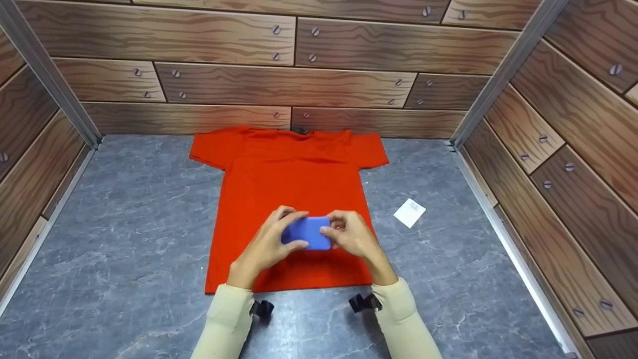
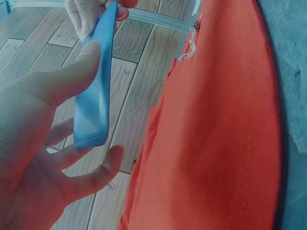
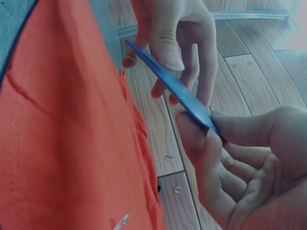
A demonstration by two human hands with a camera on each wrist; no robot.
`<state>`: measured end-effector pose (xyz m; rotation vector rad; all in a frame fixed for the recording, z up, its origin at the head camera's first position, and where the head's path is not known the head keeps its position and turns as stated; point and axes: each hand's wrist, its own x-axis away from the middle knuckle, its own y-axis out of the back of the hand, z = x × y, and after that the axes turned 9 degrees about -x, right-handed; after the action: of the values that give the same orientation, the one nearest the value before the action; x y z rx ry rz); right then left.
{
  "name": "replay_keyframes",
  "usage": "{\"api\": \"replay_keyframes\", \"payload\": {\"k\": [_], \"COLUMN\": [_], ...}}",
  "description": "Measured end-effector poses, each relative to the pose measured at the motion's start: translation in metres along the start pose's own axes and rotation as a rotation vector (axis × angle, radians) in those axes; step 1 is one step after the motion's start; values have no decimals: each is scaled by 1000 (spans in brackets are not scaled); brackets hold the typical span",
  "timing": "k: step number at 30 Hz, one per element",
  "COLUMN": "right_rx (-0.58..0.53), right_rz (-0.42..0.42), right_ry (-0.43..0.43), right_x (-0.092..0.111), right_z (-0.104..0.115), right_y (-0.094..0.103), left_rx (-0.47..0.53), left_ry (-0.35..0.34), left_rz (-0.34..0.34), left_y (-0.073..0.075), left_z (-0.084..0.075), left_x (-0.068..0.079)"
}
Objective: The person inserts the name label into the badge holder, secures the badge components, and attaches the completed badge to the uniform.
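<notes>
The left hand (image 1: 270, 241) and right hand (image 1: 354, 234) both have their grip clamped on the flat blue case (image 1: 311, 232), lifted but not yet set down, above a red T-shirt (image 1: 294, 184) lying spread and unfolded.

I'm watching the left hand (image 1: 269, 242) gripping a blue rectangular object (image 1: 313, 233) at its left part, while the right hand (image 1: 353, 237) is pinching its right edge, thumb on the face. Both are hovering over the orange-red T-shirt (image 1: 294, 184), which is lying spread on the grey marbled surface (image 1: 149, 214), its collar facing the wood-patterned back wall (image 1: 224, 40). To the right I'm spotting a small white square (image 1: 409, 213) lying apart from the shirt, and black devices (image 1: 262, 309) are sitting by both pale sleeves (image 1: 229, 314).
</notes>
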<state>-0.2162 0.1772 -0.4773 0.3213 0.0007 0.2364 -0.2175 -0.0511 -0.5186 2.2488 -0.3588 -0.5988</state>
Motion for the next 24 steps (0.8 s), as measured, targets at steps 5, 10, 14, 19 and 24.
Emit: {"api": "replay_keyframes", "payload": {"k": [5,10,14,19,24], "right_rx": [13,11,11,-13,-16], "right_rz": [-8,-8,-13,-26,-25], "right_ry": [-5,-13,-1,13,16], "right_x": [0,0,-1,-3,-3], "right_z": [0,-1,-2,-4,-7], "right_y": [-1,-2,0,1,1], "left_rx": [10,22,41,49,88], "left_ry": [8,12,40,82,91], "left_rz": [-22,-34,-26,-10,46], "left_y": [3,4,4,7,8], "left_z": [1,3,5,6,9], "left_x": [1,2,1,2,4]}}
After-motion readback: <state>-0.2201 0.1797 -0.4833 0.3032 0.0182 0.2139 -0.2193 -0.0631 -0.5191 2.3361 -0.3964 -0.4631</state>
